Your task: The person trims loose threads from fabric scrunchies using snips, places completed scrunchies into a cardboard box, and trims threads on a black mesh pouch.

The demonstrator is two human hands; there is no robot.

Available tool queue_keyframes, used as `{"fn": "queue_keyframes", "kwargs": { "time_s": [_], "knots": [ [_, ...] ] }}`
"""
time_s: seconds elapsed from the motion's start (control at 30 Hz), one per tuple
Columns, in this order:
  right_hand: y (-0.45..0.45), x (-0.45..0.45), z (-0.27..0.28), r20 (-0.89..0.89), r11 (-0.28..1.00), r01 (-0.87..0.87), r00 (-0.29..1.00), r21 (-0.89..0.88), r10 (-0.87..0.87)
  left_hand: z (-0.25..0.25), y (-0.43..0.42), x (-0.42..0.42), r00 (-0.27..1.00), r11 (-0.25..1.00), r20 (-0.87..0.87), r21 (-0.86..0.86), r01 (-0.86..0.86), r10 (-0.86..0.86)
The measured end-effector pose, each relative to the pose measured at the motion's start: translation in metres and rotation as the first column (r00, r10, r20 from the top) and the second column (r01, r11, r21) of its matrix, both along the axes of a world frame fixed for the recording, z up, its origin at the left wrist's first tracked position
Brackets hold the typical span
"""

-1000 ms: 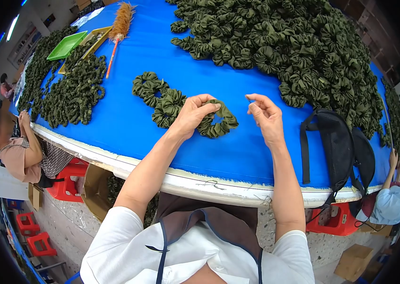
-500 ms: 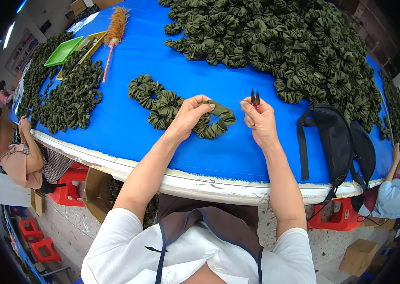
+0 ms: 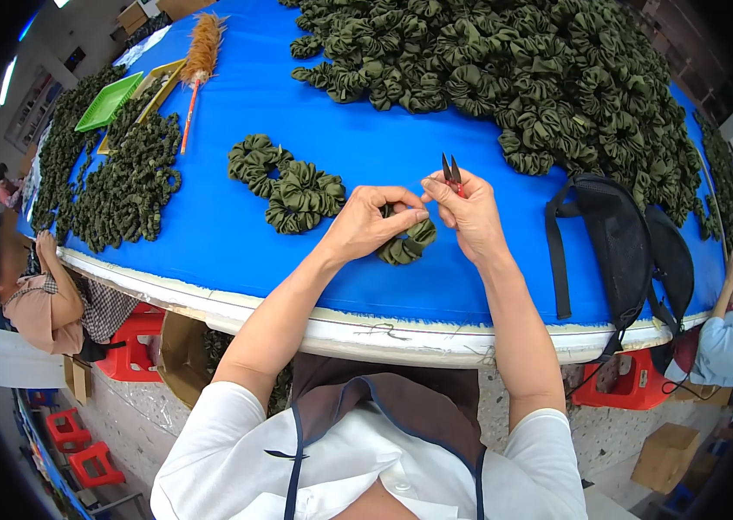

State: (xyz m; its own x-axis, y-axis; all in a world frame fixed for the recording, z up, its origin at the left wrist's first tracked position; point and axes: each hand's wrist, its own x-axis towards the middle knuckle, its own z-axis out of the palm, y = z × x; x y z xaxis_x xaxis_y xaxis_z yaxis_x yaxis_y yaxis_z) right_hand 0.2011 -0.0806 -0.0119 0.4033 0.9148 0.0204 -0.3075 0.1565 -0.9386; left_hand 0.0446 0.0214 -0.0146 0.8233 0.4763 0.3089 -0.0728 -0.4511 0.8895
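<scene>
Green scrunchie (image 3: 405,249): in front of the person, over the middle stretch of the table's (image 3: 332,290) near edge; whether its underside touches the blue cover I can't tell.
Cloth: gathered and crinkled, so I'd expect it light, soft and springy, hardly slippery and not fragile, though pointed blades could snag it.
Best hold: I'd pinch the band at one side of the ring, thumb against fingertips, without squashing the loop.
Left hand (image 3: 368,225): thumb and fingers closed on the upper part of the band, covering some of it.
Right hand (image 3: 472,218): just beside the left, thumb and forefinger pinched together near the ring; any thread between them is too fine to tell. The other fingers are curled round the snips.
Snips (image 3: 450,173): dark blades pointing up towards the far edge, a bit of red below them.
Two scrunchies (image 3: 304,198): just left of the hands, touching each other.
Heap (image 3: 505,82): many more, loosely piled towards the far edge.
Black bag (image 3: 618,247): near edge, right of the hands, strap hanging over.
Duster (image 3: 202,54): towards the far left, beside a green tray (image 3: 109,102) and a second pile (image 3: 128,186).
Shirt (image 3: 210,442): white, with a dark leaf-like mark, no letters I can make out.
Writing: no brand or label legible anywhere from where I stand.
</scene>
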Motion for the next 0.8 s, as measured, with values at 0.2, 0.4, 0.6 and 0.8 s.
{"fn": "queue_keyframes", "kwargs": {
  "time_s": [0.2, 0.4, 0.6, 0.8],
  "knots": [
    [0.000, 0.012, -0.001, 0.575, 0.975, 0.146, 0.818, -0.166, -0.025, 0.006, 0.000, -0.008, 0.994, 0.925, -0.103, -0.380, 0.001, -0.043],
    [-0.007, 0.012, 0.015, 0.299, 0.973, -0.137, 0.936, -0.186, 0.189, -0.005, 0.004, -0.005, 0.997, 0.940, 0.071, -0.340, -0.017, 0.044],
    [-0.006, 0.006, 0.010, 0.291, 0.968, -0.219, 0.924, -0.123, 0.247, -0.007, 0.006, -0.005, 0.993, 0.950, 0.121, -0.310, 0.034, 0.004],
    [-0.008, 0.002, 0.011, 0.426, 0.982, -0.148, 0.886, -0.114, 0.183, 0.000, 0.001, -0.006, 0.988, 0.898, 0.153, -0.429, 0.098, -0.035]
  ]
}}
